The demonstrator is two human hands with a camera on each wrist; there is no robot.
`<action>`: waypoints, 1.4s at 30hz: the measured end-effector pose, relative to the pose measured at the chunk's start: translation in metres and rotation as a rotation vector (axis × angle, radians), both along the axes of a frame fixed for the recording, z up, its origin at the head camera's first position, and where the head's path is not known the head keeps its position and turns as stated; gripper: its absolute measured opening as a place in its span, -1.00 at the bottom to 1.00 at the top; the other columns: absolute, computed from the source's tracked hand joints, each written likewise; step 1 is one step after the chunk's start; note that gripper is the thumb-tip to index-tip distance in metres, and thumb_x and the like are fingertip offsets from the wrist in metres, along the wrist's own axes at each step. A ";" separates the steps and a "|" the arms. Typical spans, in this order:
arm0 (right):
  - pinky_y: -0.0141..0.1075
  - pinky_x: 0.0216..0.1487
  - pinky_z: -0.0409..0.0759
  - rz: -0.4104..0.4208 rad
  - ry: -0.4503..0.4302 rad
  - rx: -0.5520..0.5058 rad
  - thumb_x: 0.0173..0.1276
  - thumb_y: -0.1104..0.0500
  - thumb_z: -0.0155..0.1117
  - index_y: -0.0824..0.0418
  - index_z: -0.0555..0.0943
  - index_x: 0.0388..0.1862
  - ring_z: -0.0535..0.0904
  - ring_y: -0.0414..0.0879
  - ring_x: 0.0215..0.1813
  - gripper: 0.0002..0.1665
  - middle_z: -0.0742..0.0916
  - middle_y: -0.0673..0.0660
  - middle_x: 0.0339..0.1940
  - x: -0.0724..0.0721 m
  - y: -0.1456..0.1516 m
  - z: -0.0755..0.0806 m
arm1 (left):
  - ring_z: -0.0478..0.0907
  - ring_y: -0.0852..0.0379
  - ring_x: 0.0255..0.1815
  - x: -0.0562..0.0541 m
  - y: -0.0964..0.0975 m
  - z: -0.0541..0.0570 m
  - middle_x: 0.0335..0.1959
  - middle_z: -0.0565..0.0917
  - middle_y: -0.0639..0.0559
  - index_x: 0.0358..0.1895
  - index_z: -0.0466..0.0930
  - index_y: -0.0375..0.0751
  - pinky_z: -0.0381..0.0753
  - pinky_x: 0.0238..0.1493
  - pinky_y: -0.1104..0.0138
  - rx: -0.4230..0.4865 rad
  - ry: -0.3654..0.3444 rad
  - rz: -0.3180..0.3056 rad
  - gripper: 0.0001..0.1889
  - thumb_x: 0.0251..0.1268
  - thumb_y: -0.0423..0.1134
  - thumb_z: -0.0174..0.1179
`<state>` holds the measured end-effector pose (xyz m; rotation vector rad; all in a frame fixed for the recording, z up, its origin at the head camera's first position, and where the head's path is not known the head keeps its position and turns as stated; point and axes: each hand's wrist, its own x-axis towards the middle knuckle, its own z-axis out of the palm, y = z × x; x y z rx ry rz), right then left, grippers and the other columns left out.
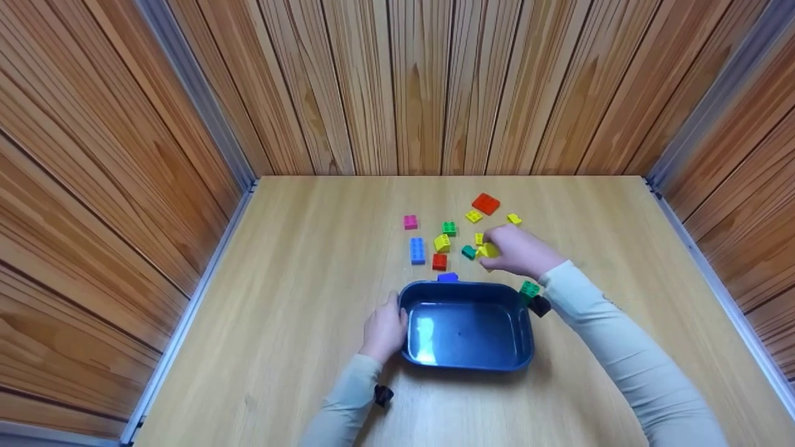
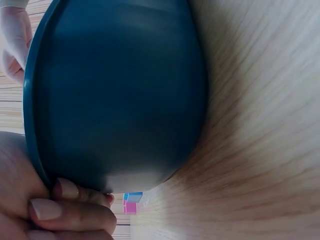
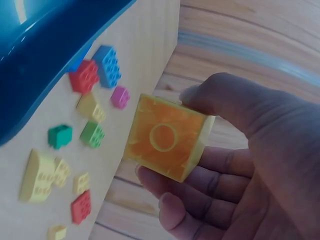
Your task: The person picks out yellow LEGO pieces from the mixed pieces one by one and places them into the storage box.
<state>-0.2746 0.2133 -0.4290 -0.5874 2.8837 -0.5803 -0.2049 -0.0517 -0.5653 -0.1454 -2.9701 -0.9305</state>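
Note:
A dark blue plastic tub stands on the table, its inside bare. My left hand grips the tub's left rim, and the left wrist view shows its fingers curled at the edge. Above the table beyond the tub, my right hand pinches a yellow toy building brick between thumb and fingers. The brick's hollow underside, with a round tube inside, faces the wrist camera. Close by that hand lie a teal brick and a curved yellow brick.
Behind the tub lie more bricks: blue, pink, green, small red, large red and several yellow ones. A purple-blue brick and another green brick sit against the tub's far side. Wooden panels enclose the table.

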 end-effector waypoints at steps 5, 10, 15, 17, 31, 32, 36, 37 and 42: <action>-0.31 -0.39 0.57 0.036 -0.008 0.032 0.19 0.07 0.37 0.29 0.61 0.00 0.52 -0.06 -0.42 -0.55 0.66 0.14 -0.27 0.005 -0.018 0.000 | 0.64 -0.17 -0.17 0.001 0.000 -0.001 -0.09 0.65 -0.29 0.25 0.37 -0.36 0.62 -0.15 0.01 0.007 0.003 0.003 -0.56 0.39 -0.22 0.04; -0.29 -0.33 0.58 0.055 -0.053 0.042 0.20 0.06 0.38 0.26 0.60 0.03 0.53 -0.06 -0.37 -0.54 0.66 0.11 -0.26 0.012 -0.034 -0.003 | 0.64 -0.18 -0.16 0.001 0.000 -0.001 -0.09 0.65 -0.29 0.24 0.37 -0.36 0.61 -0.14 0.01 0.016 0.003 0.005 -0.57 0.39 -0.23 0.05; -0.32 -0.34 0.59 0.089 -0.079 0.072 0.20 0.03 0.39 0.22 0.63 -0.01 0.54 -0.10 -0.41 -0.57 0.66 0.05 -0.34 0.017 -0.051 -0.012 | 0.64 -0.19 -0.19 0.001 -0.001 -0.001 -0.14 0.66 -0.30 0.21 0.39 -0.36 0.62 -0.19 -0.01 0.004 0.022 0.003 -0.59 0.37 -0.23 0.06; -0.34 -0.36 0.58 0.109 -0.094 0.081 0.19 0.02 0.41 0.21 0.64 -0.01 0.54 -0.11 -0.43 -0.56 0.65 0.02 -0.38 0.020 -0.059 -0.018 | 0.64 -0.19 -0.20 0.000 -0.001 0.000 -0.14 0.66 -0.29 0.21 0.38 -0.35 0.62 -0.21 -0.01 -0.001 0.019 0.007 -0.58 0.37 -0.23 0.07; -0.35 -0.41 0.59 0.243 -0.244 0.156 0.17 0.03 0.42 0.10 0.63 -0.20 0.57 -0.17 -0.52 -0.73 0.61 -0.06 -0.53 0.040 -0.105 -0.061 | 0.64 -0.16 -0.18 -0.001 0.001 0.000 -0.12 0.66 -0.27 0.21 0.38 -0.34 0.61 -0.17 0.02 0.013 0.000 0.005 -0.59 0.38 -0.22 0.06; -0.35 -0.41 0.59 0.250 -0.250 0.155 0.17 0.04 0.42 0.10 0.62 -0.21 0.57 -0.18 -0.53 -0.74 0.62 -0.07 -0.53 0.041 -0.107 -0.063 | 0.64 -0.16 -0.19 -0.001 0.001 0.000 -0.12 0.66 -0.27 0.21 0.38 -0.34 0.61 -0.18 0.02 0.013 0.001 0.007 -0.60 0.38 -0.22 0.06; -0.35 -0.39 0.59 0.279 -0.258 0.150 0.15 0.08 0.43 0.07 0.63 -0.25 0.56 -0.20 -0.53 -0.79 0.62 -0.09 -0.54 0.045 -0.113 -0.073 | 0.64 -0.17 -0.20 -0.001 0.000 0.000 -0.13 0.66 -0.26 0.20 0.38 -0.34 0.61 -0.19 0.01 0.014 0.000 0.007 -0.60 0.38 -0.23 0.06; -0.35 -0.38 0.59 0.281 -0.261 0.150 0.15 0.09 0.43 0.06 0.63 -0.25 0.56 -0.21 -0.52 -0.80 0.62 -0.10 -0.54 0.046 -0.114 -0.075 | 0.64 -0.17 -0.18 -0.001 0.000 0.000 -0.11 0.66 -0.26 0.22 0.37 -0.34 0.61 -0.17 0.02 0.018 -0.009 0.007 -0.59 0.39 -0.22 0.05; -0.33 -0.36 0.59 0.289 -0.254 0.184 0.12 0.11 0.45 0.05 0.63 -0.31 0.55 -0.20 -0.51 -0.82 0.61 -0.10 -0.55 0.050 -0.119 -0.084 | 0.63 -0.17 -0.12 -0.001 0.000 0.000 -0.05 0.64 -0.27 0.26 0.35 -0.34 0.60 -0.10 0.03 0.023 -0.038 0.007 -0.57 0.40 -0.21 0.03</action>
